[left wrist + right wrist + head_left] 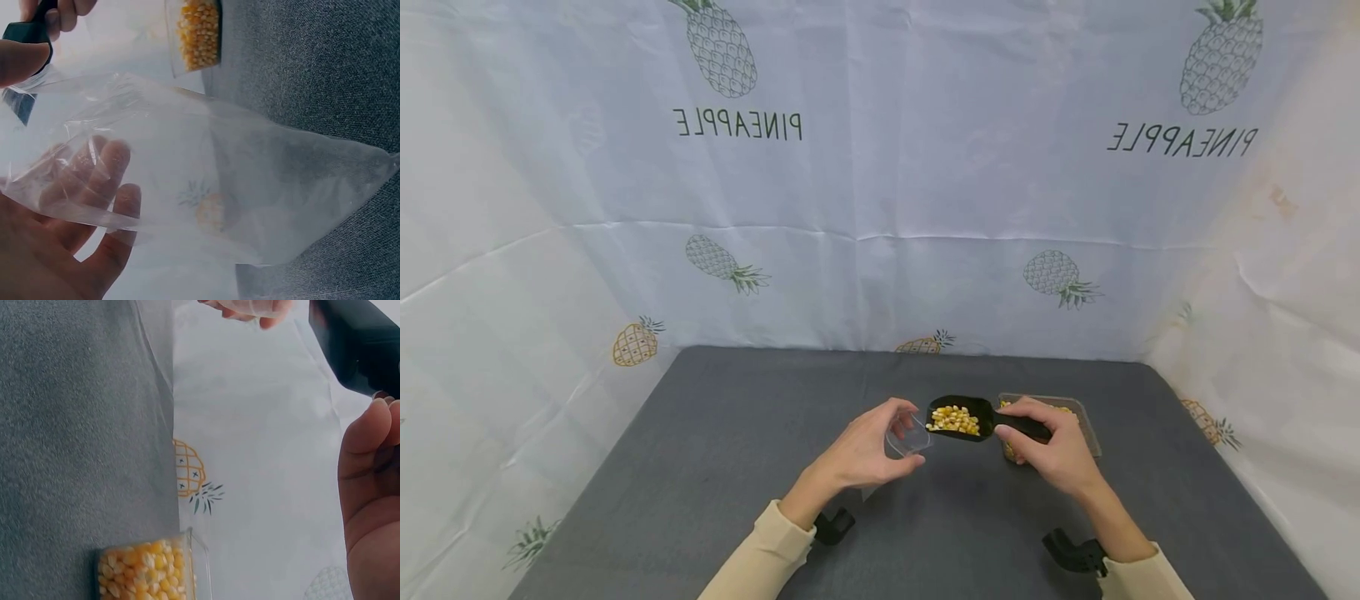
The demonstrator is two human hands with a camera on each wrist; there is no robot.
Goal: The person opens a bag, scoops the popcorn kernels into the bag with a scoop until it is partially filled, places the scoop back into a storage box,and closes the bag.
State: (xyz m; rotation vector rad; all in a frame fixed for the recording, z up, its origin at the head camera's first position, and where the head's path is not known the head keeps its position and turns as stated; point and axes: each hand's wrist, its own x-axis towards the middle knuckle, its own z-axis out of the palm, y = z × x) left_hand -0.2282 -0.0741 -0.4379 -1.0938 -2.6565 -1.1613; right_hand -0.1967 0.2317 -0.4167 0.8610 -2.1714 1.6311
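Observation:
My left hand (867, 450) holds a clear plastic bag (269, 181) by its mouth, thumb and fingers spread in a curve around the opening. The bag hangs down from the hand, tapering to a corner over the table in the left wrist view. In my right hand (1060, 450) is a black scoop (987, 408), gripped by its handle. Yellow corn kernels (953, 420) lie in the scoop, which is about level. Its front lip is right at the bag's mouth. The right wrist view shows the scoop's dark underside (359, 350), with the kernels hidden.
Behind the right hand, a clear plastic container (1088, 429) of corn kernels (140, 572) stands on the dark grey table (737, 433). A white pineapple-print curtain (880, 167) hangs behind the table and along both sides.

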